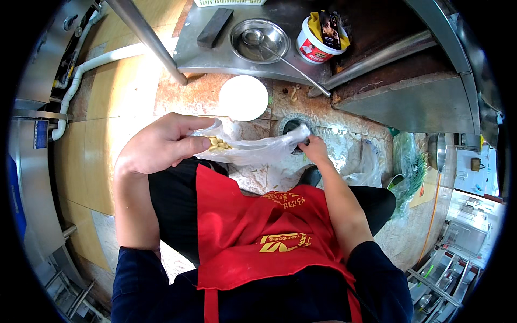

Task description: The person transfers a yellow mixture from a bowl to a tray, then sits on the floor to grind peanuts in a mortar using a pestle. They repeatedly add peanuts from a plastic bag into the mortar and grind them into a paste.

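Stretched between my hands is a thin, clear plastic bag [258,151]. My left hand [173,141] grips its rim on the left, thumb and forefinger at the opening. Small pale yellow pieces of food [218,143] show inside the bag beside that thumb; their exact kind I cannot tell. My right hand [315,148] pinches the bag's far right end, above a round floor drain [297,125]. Just beyond the bag, a round white plate or lid [243,98] lies low near the tiled floor. A red apron covers my lap.
A low steel shelf [202,64] ahead holds a dark block [215,28], a steel bowl [238,40] with a ladle [282,59] jutting over the edge, and a white tub [313,52] with packets. Bagged green vegetables [410,173] lie at the right. A steel table leg [145,38] slants at the left.
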{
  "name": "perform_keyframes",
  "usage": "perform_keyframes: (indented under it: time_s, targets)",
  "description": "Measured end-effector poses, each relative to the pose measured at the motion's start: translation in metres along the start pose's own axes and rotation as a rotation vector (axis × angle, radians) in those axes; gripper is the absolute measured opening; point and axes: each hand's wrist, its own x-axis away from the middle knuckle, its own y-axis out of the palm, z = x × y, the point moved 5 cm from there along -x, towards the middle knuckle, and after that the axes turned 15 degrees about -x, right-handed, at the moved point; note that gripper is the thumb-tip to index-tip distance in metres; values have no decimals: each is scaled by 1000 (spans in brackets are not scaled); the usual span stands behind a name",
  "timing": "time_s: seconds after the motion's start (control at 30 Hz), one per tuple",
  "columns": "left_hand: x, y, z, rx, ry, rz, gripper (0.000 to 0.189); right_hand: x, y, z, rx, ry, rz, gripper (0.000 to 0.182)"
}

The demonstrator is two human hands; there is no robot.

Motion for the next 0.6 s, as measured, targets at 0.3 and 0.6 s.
perform_keyframes:
  time_s: [0.3, 0.6]
  targets:
    - [-5, 11, 8, 114, 21, 64, 47, 26, -54, -89, -387, -356, 195, 20]
    - [-27, 52, 24, 655, -28, 52, 53, 161, -20, -213, -420, -824, -164, 16]
